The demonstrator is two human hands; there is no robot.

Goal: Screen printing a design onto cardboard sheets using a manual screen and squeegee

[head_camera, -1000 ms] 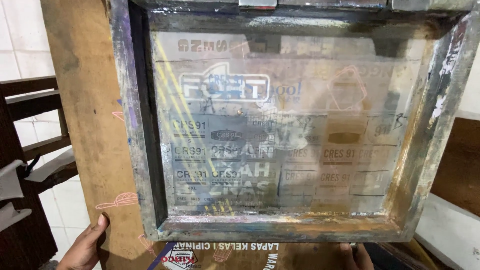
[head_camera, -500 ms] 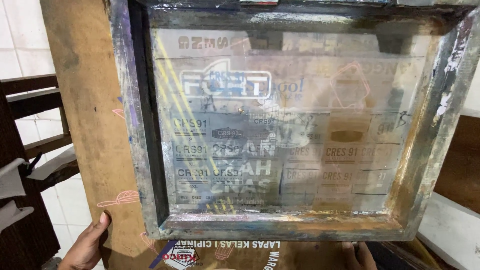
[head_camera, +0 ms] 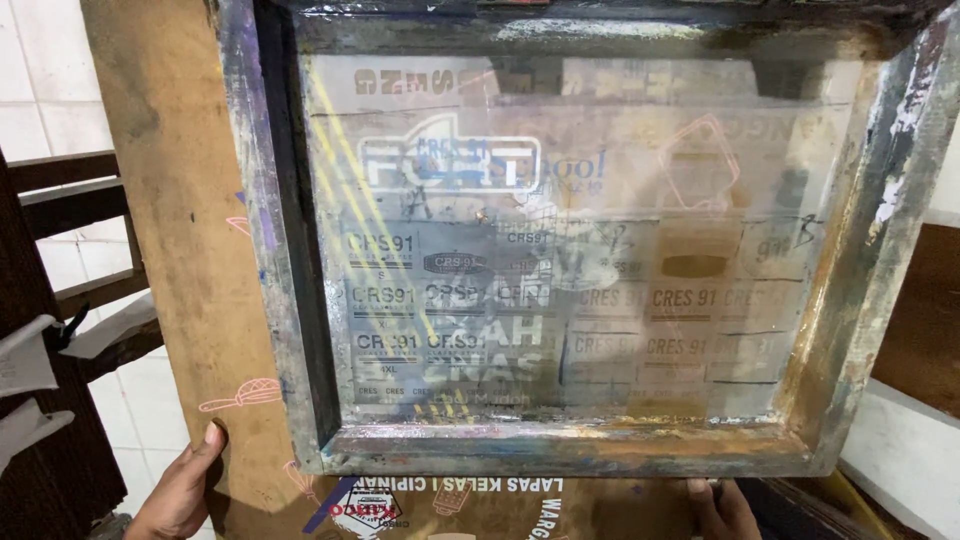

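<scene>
Two hands are showing at the bottom edge. The left hand (head_camera: 183, 490) is gripping the left edge of a brown cardboard sheet (head_camera: 170, 240), thumb lying flat on its face and pointing up; the other fingers are going behind the sheet, so whether they are spread or curled cannot be told. The right hand (head_camera: 722, 508) is peeking up just under the lower right part of a wooden frame (head_camera: 560, 450), with only a few fingertips in view, touching the cardboard near the frame's bottom rail; its grip cannot be told.

The frame is lying against the cardboard, filling most of the view, its rails stained with blue, grey and orange ink. A translucent mesh screen (head_camera: 580, 240) is stretching inside it, carrying faint rows of small label designs and a few yellow diagonal streaks. The cardboard is sticking out to the left and below the frame, showing small pink drawings and printed lettering.

Farther left, dark wooden slats (head_camera: 70, 190) are standing before a white tiled wall (head_camera: 40, 90). A white ledge (head_camera: 900, 450) is lying at far right.
</scene>
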